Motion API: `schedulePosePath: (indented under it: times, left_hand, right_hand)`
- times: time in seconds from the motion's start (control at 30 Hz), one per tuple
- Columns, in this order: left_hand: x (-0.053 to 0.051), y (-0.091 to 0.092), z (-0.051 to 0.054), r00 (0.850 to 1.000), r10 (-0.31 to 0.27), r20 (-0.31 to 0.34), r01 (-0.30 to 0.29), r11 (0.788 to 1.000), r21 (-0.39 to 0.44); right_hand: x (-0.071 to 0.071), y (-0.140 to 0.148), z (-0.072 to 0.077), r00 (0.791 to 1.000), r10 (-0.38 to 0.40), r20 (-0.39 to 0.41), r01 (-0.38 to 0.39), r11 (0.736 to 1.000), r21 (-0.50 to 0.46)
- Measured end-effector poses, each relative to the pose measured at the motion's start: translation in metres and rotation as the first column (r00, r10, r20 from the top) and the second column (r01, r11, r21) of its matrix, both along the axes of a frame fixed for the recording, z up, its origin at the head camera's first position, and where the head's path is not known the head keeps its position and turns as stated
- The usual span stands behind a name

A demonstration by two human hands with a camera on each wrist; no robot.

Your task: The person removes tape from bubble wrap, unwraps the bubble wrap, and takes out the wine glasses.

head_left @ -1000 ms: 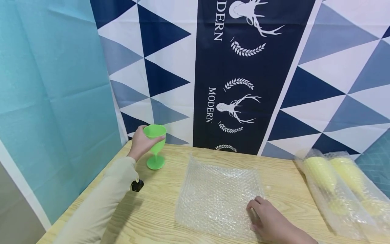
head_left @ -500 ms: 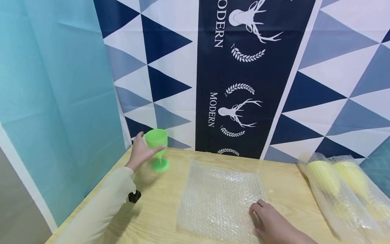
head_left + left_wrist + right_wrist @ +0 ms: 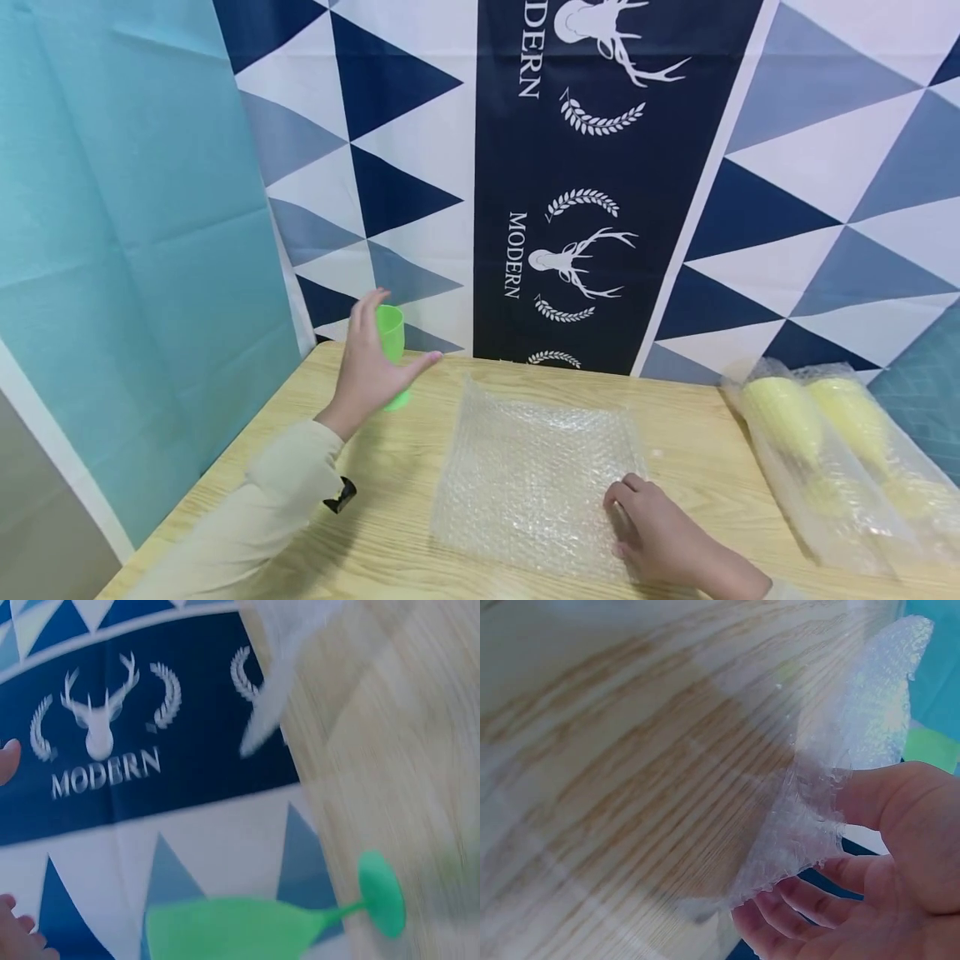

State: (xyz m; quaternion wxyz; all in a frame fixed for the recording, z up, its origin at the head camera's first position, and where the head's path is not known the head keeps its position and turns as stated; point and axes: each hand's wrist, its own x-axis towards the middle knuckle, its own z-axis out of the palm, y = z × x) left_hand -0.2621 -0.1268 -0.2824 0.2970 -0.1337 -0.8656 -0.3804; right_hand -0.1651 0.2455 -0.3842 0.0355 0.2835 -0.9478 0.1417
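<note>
Left hand point(image 3: 367, 371) had uncurled from the goblet point(image 3: 392, 335), fingers and thumb spread wide, gripping nothing. Tabletop point(image 3: 690, 437): pale, wood-grained. Bubble wrap point(image 3: 536, 483): clear, squarish sheet, lay spread mid-tabletop, its right edge pinched by the right hand point(image 3: 660, 529). Goblet: bright green, stemmed, stood upright beyond the left hand, mouth up, long axis vertical.
</note>
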Motion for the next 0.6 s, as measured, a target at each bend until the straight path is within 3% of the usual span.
schedulePosePath:
  times: [0.1,0.17,0.23,0.3,0.43,0.6]
  left_hand:
    - [0.007,0.011,-0.005,0.996,-0.079,0.035,0.082,0.992,-0.096]
    - [0.01,0.015,-0.01,0.988,-0.137,0.071,0.148,0.975,-0.169]
    - [0.013,0.018,-0.017,0.975,-0.194,0.112,0.217,0.941,-0.259]
    - [0.015,0.02,-0.024,0.96,-0.234,0.151,0.273,0.895,-0.353]
    - [0.017,0.02,-0.038,0.941,-0.272,0.199,0.336,0.815,-0.473]
    - [0.019,0.02,-0.051,0.903,-0.319,0.288,0.424,0.771,-0.476]
  right_hand:
    - [0.0,-0.001,-0.002,1.0,-0.014,-0.01,0.014,1.0,0.008]
    - [-0.001,-0.002,-0.001,1.0,-0.021,-0.01,0.021,1.0,0.015]
    - [-0.001,-0.003,0.0,1.0,-0.021,-0.016,0.022,1.0,0.016]
    - [0.0,-0.003,0.001,1.0,-0.015,-0.013,0.015,1.0,0.012]
    - [0.001,-0.004,0.002,1.0,-0.011,-0.025,0.012,1.0,0.013]
    - [0.002,-0.005,0.002,0.999,-0.033,-0.001,0.033,0.999,0.028]
